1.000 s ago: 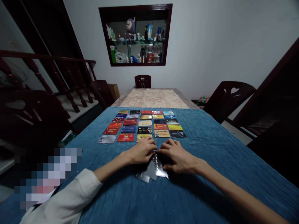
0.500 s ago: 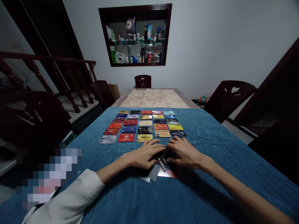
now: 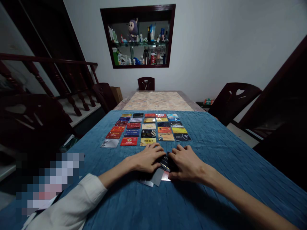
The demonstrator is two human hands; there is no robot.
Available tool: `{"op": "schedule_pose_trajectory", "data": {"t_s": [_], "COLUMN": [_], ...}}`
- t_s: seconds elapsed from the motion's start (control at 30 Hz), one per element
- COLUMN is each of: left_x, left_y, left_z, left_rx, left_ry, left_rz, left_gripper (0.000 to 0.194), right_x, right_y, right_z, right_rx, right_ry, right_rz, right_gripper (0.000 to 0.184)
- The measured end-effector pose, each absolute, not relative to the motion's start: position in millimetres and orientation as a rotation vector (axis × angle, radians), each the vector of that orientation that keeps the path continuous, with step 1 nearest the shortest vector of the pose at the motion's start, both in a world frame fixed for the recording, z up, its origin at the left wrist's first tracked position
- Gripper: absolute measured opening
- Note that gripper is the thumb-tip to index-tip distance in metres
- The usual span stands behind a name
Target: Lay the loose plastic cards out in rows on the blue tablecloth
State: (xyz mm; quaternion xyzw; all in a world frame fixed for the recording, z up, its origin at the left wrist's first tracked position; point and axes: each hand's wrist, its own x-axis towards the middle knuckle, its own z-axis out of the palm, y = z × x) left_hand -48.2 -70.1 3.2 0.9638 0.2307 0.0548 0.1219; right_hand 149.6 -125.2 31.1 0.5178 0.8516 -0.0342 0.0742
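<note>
Between my two hands is a black card with small light print, tilted over a loose pile. My left hand curls its fingers and thumb round the left side of this card. From the other side my right hand grips it, fingers at the far edge and thumb at the near one. Under them a grey card, a silver card and a pinkish-red card stick out; the rest of the pile is hidden by my hands. Beyond lie rows of cards, among them a gold card.
A blue cloth covers the near part of the table, with bare patterned tabletop behind. Dark wooden chairs stand around, one at the right. On the left runs a railing. A wall cabinet hangs beyond.
My right hand has spread a little, its thumb shifting left and nearer to me over the pinkish-red card. The black card has turned and now lies partly under the right fingers.
</note>
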Motion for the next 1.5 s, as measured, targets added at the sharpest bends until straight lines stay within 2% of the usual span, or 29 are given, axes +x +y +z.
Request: {"op": "schedule_pose_trajectory", "data": {"t_s": [0.17, 0.57, 0.87, 1.2, 1.5], "left_x": [-50, -55, -58, -52, -53], "left_y": [-68, -62, -64, -69, -69], "left_z": [5, 9, 19, 16, 16], "left_rx": [2.858, 2.91, 2.927, 2.856, 2.839], "left_ry": [0.642, 0.668, 0.736, 0.913, 0.883], "left_rz": [0.208, 0.133, 0.093, 0.003, 0.042], "left_gripper": [0.032, 0.045, 0.035, 0.034, 0.03], "right_x": [154, 169, 173, 174, 179], "right_y": [-123, -110, -107, -102, -102], "right_z": [30, 29, 27, 26, 23], "right_rx": [1.561, 1.595, 1.58, 1.483, 1.478], "right_ry": [2.569, 2.557, 2.578, 2.634, 2.667], "right_rz": [-0.114, -0.287, -0.309, -0.278, -0.273], "right_gripper": [0.042, 0.046, 0.042, 0.039, 0.048]}}
